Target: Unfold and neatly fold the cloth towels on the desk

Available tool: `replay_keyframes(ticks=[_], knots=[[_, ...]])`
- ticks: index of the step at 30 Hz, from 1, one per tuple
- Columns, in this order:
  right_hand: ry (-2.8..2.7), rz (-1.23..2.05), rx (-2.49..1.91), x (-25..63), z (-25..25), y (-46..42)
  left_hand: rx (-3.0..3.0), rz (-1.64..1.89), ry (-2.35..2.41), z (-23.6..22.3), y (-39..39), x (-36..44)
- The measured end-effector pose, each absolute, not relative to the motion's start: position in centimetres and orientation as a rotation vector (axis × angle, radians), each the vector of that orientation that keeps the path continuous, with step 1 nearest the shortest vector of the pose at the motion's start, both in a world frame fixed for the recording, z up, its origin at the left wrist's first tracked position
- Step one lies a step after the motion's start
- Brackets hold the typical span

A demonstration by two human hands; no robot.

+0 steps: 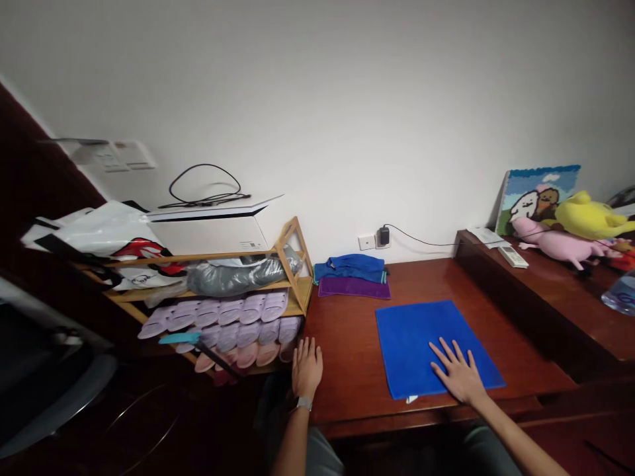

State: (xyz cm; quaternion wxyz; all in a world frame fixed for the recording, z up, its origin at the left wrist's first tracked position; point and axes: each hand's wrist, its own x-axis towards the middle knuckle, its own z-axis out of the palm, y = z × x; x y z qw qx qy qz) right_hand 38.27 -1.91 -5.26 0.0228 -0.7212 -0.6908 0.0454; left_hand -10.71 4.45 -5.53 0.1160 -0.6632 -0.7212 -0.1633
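My right hand [459,373] lies flat with fingers spread on a folded blue microfibre towel [421,350], near the towel's front right corner. The towel lies on a glossy reddish-brown wooden desk [347,344]. My left hand [307,367], with a watch on its wrist, is raised at the desk's left edge, its fingers pointing up and holding nothing. Behind the towel, a folded blue cloth [350,268] sits on a purple cloth [353,288].
A bamboo shoe rack [297,277] at left holds several lilac and pink slippers [213,314], a grey bag and a white box. A raised desk shelf [546,291] at right carries plush toys [590,221], a remote control [513,256] and a picture. A charger [384,235] is plugged into the wall.
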Motion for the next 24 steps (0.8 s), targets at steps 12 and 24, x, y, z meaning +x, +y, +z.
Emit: replay_keyframes(ticks=[12, 24], knots=[[-2.067, 0.244, -2.257, 36.3, -2.9, -0.6, -1.959, -0.521, -2.121, -5.8, 4.7, -10.8], [-2.046, 0.258, -2.354, 41.7, -4.7, 4.6, -1.955, -0.559, -2.092, -6.7, 5.1, -11.5]])
